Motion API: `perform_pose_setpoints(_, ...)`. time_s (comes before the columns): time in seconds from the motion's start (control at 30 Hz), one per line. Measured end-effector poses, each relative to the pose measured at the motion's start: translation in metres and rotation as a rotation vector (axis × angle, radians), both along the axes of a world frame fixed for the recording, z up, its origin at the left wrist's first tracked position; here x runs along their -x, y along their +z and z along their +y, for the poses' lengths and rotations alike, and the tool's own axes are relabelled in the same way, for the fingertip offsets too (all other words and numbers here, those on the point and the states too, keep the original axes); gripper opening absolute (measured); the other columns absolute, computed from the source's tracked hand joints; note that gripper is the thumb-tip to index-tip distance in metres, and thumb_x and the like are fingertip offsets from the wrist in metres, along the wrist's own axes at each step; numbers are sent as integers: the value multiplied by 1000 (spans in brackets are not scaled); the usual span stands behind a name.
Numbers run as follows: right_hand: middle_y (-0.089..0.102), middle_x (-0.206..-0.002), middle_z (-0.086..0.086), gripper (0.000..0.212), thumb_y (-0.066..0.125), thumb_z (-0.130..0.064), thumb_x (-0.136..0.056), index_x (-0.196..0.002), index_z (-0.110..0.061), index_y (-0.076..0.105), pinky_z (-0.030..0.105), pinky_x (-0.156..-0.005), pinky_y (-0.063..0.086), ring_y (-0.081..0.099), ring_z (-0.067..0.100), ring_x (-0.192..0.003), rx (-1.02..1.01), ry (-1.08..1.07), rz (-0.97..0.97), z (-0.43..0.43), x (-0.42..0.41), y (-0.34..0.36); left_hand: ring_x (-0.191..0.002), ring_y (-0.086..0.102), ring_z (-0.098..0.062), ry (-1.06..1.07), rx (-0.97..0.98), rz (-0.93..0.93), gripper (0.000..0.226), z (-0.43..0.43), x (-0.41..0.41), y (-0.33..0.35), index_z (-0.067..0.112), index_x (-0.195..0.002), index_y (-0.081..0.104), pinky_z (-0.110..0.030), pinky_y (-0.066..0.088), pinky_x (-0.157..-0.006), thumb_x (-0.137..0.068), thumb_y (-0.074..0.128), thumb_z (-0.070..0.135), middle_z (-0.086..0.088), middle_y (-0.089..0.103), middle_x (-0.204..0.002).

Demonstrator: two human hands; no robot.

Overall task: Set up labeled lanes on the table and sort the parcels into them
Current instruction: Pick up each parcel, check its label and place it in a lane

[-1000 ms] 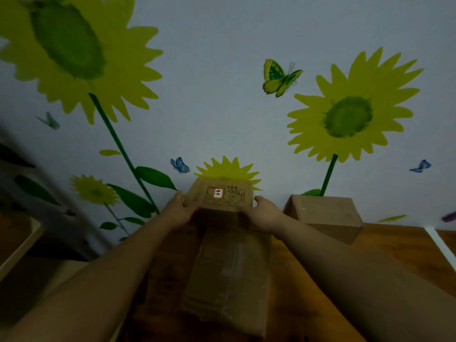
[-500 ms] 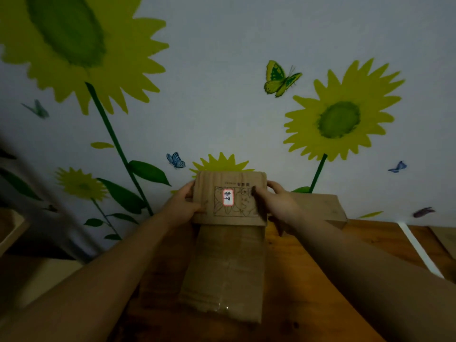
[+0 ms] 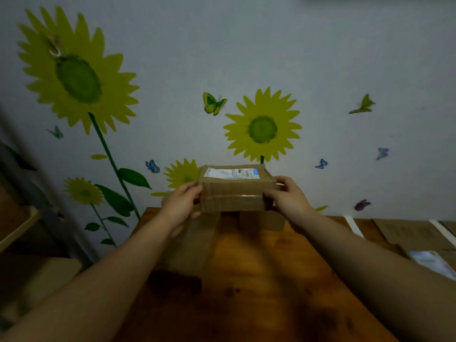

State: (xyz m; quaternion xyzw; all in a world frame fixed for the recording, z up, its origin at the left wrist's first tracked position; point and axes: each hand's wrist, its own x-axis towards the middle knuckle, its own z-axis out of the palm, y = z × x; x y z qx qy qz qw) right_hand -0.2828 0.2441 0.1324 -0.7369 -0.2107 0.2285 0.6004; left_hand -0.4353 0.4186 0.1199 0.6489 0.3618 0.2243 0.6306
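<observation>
On the wooden surface (image 3: 259, 280), a long flat carton (image 3: 187, 245) was laid toward the far left corner, and a small box (image 3: 261, 221) was set at the far edge. Over that far edge a taped parcel (image 3: 233, 196) was held in the air. Its left end was gripped by the left hand (image 3: 181, 206) and its right end by the right hand (image 3: 290, 197). A white label (image 3: 232, 173) was seen on its top face. Behind, sunflower stickers (image 3: 262, 128) were seen on the wall.
</observation>
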Motion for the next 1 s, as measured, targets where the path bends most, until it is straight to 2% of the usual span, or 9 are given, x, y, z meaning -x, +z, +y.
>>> perform_pose_setpoints(0.1, 61, -102, 8, 24, 64, -19, -87, -107, -11, 53, 39, -77, 54, 60, 19, -88, -30, -2, -27, -48, 5, 8, -105, 61, -21, 26, 50, -35, 30, -43, 0, 1, 20, -114, 55, -42, 54, -82, -95, 47, 42, -4, 64, -114)
perform_pose_setpoints(0.2, 62, -105, 6, 20, 65, -11, -85, -102, -9, 53, 32, -72, 54, 62, 18, -88, -48, -42, -73, -83, 7, 15, -96, 62, -22, 67, 5, -92, 22, -76, -2, 7, 14, -112, 50, -41, 52, -85, -92, 58, 14, -11, 60, -117)
perform_pose_setpoints(0.4, 60, -105, -2, 25, 62, 3, -83, -95, -14, 49, 15, -55, 49, 62, 9, -83, -143, -133, -164, -141, 24, 34, -104, 62, -27, -122, -38, -162, 92, -115, -10, 19, 35, -148, 19, -40, 55, -74, -79, 60, -10, -4, 52, -127)
perform_pose_setpoints(0.5, 61, -101, -2, 25, 63, 1, -84, -93, -20, 53, 26, -68, 55, 62, 15, -92, -162, -205, -191, -165, 36, 35, -90, 67, -25, -215, 0, -112, 82, -134, -10, 14, 46, -146, 14, -30, 49, -52, -88, 60, 10, -1, 54, -130)
perform_pose_setpoints(0.57, 61, -101, -3, 24, 64, -5, -85, -94, -26, 56, 35, -81, 56, 61, 18, -97, -133, -244, -192, -183, 44, 28, -75, 66, -21, -277, 54, -29, 63, -150, -5, 8, 40, -144, 21, -25, 39, -48, -93, 55, 26, -3, 65, -115)
perform_pose_setpoints(0.7, 60, -105, 8, 22, 67, -19, -87, -102, -32, 58, 44, -84, 55, 62, 26, -95, -83, -410, -156, -220, 61, 7, -103, 60, -23, -347, 186, 24, 42, -185, 4, -10, 34, -130, 39, -43, 51, -81, -92, 57, 29, -1, 63, -117)
perform_pose_setpoints(0.83, 51, -129, 3, 74, 75, -37, -73, -137, -27, 39, 43, -92, 50, 56, 23, -112, -74, -553, 23, -253, 85, -15, -89, 63, -23, -309, 325, -70, 39, -245, 0, -14, 19, -120, 39, -43, 56, -65, -89, 59, 10, -5, 62, -103)
perform_pose_setpoints(0.9, 52, -131, -2, 80, 78, -38, -68, -135, -41, 34, 51, -87, 54, 57, 24, -114, -107, -474, 96, -271, 93, -24, -87, 63, -23, -335, 334, -65, 39, -278, -5, -12, 15, -117, 36, -42, 56, -65, -87, 61, 7, -7, 59, -103)
perform_pose_setpoints(1.0, 57, -124, -3, 72, 65, -11, -86, -138, -43, 25, 45, -70, 59, 61, 25, -107, -154, -371, 177, -309, 92, -25, -96, 62, -23, -446, 199, 14, 52, -319, -17, -11, 23, -122, 35, -38, 55, -66, -83, 67, 14, -5, 58, -112)
